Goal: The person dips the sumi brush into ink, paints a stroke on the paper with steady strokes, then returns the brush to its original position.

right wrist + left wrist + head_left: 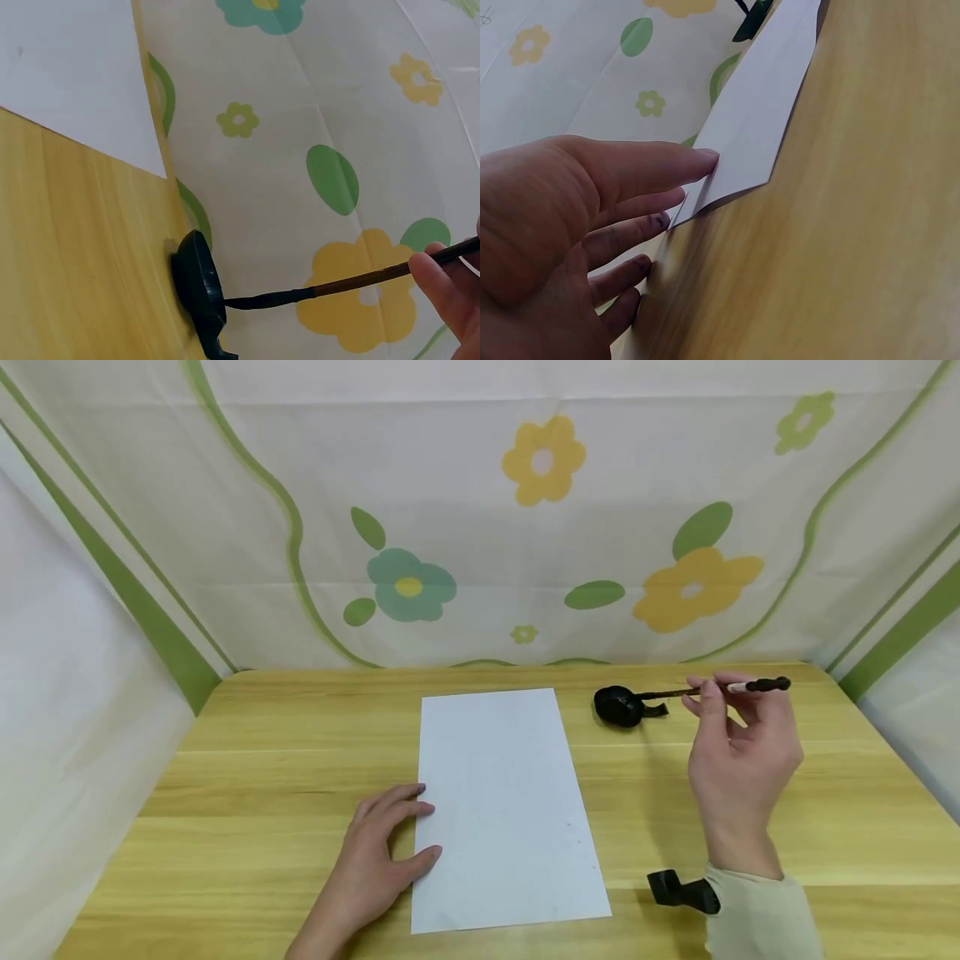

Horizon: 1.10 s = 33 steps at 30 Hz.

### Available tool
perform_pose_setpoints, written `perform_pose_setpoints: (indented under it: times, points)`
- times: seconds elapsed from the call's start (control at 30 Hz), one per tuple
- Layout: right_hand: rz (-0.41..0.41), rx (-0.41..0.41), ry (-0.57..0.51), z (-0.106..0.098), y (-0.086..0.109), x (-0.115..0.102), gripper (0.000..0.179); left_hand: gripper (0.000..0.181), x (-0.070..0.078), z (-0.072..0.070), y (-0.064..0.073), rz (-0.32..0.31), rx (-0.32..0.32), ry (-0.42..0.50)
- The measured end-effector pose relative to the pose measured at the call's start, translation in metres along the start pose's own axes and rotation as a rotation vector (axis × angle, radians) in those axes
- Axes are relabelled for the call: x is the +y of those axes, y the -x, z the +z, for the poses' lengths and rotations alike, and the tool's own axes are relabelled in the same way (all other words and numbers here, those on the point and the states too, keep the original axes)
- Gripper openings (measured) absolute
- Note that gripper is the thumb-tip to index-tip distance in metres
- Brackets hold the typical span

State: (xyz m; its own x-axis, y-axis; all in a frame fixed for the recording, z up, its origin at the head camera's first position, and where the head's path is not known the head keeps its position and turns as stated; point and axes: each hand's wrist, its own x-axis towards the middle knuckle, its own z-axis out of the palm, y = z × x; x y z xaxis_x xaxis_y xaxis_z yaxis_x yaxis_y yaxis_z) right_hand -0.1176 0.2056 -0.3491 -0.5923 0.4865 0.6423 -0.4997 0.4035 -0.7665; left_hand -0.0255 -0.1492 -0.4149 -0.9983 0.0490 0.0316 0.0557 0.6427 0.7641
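In my right hand I hold an ink brush, pinched between thumb and fingers along its handle. Its dark bristles point left, with the tip right at the black ink dish. That dish, small and shallow with a curved handle, sits on the table at the back right. A white sheet of paper lies lengthwise in front of me. My left hand rests at its left edge, fingers spread, thumb and fingertips touching the sheet. Dark smudges mark some left fingertips.
The wooden table ends against a white curtain printed with flowers and leaves. A black strap sticks out beside the right sleeve. Small dark specks show near the paper's right edge.
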Motion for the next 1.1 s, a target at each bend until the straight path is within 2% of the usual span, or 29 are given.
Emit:
perform_pose_setpoints:
  times: [0.2, 0.4, 0.53, 0.97, 1.1]
  points:
    - [-0.036, -0.019, 0.040, 0.0011, 0.0011, -0.0003, 0.024, 0.036, 0.0007, 0.0009, -0.0011, 0.001, -0.004, 0.008]
    - [-0.069, 0.008, 0.039, -0.0022, -0.0010, 0.0008, 0.027, 0.036, 0.0012, 0.0022, -0.0024, -0.002, -0.012, 0.016]
    - [-0.055, -0.004, 0.040, -0.0030, -0.0007, 0.0026, 0.028, 0.036, 0.0016, 0.0026, -0.0027, -0.003, -0.013, 0.021]
    - [-0.006, 0.046, -0.048, -0.0084, -0.0038, 0.0019, 0.018, 0.036, 0.0029, 0.0026, -0.0027, -0.021, -0.027, 0.027]
    - [-0.002, 0.029, -0.055, -0.0072, -0.0034, 0.0035, 0.019, 0.036, 0.0039, 0.0025, -0.0023, -0.027, -0.023, 0.022]
